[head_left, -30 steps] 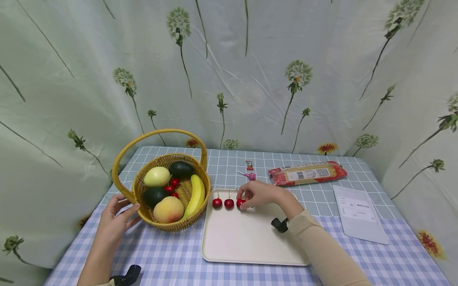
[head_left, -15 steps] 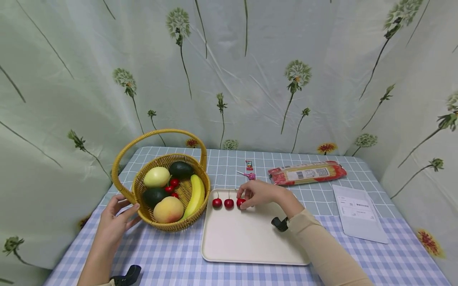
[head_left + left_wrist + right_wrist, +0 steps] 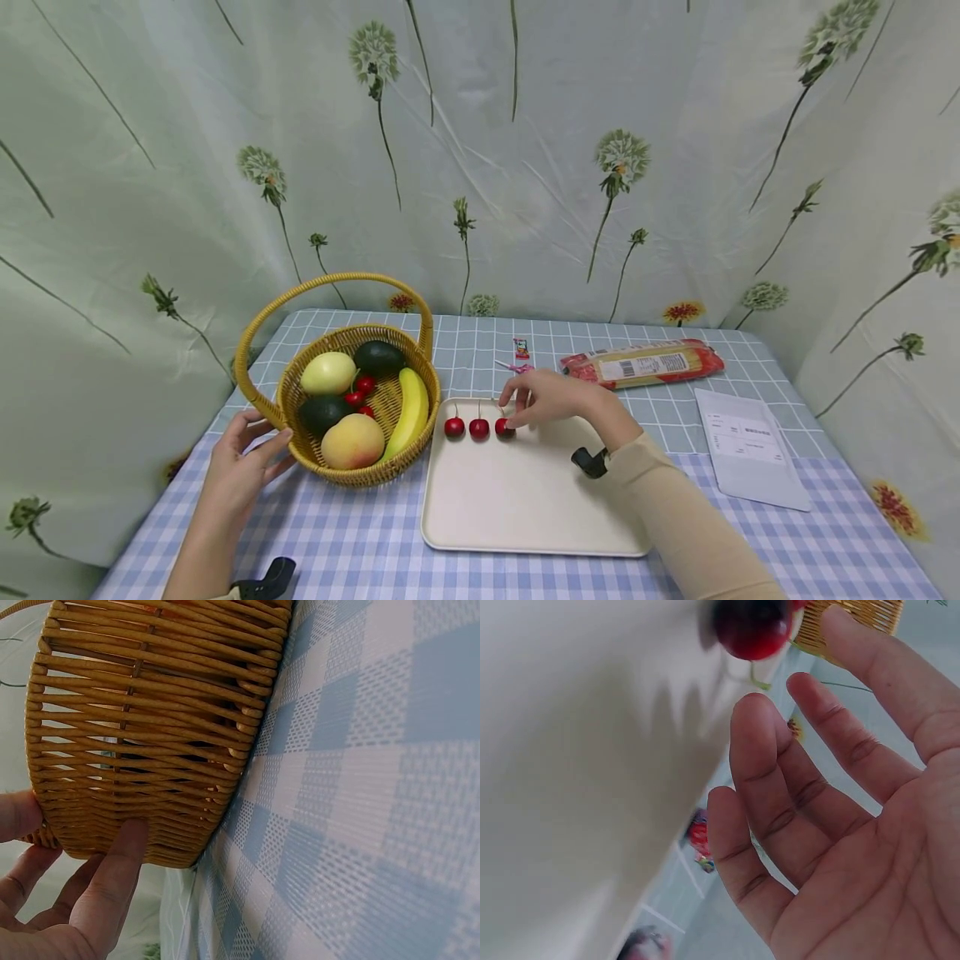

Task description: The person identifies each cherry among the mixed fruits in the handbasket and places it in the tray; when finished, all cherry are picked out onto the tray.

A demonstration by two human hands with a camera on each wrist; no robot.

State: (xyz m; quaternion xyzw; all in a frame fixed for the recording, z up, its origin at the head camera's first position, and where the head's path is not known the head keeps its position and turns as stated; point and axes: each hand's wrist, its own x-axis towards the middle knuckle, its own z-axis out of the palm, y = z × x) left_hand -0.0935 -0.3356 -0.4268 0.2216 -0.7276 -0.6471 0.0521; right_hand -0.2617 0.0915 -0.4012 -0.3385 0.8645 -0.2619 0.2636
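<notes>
Head: the basket [image 3: 363, 477] is clasped by the left grip [image 3: 238, 462]; on the tray [image 3: 525, 508], the rightmost cherry [image 3: 501, 428] is overlapped by the right grip [image 3: 550, 397]. Left wrist: basket is touched by a fingertip [image 3: 132, 834]. Right wrist: fingers [image 3: 754, 742] are loosely parted, off the cherry.

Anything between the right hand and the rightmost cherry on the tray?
Nothing visible: the right hand is apart from the rightmost cherry, only air between, seen against the pale tray.
</notes>
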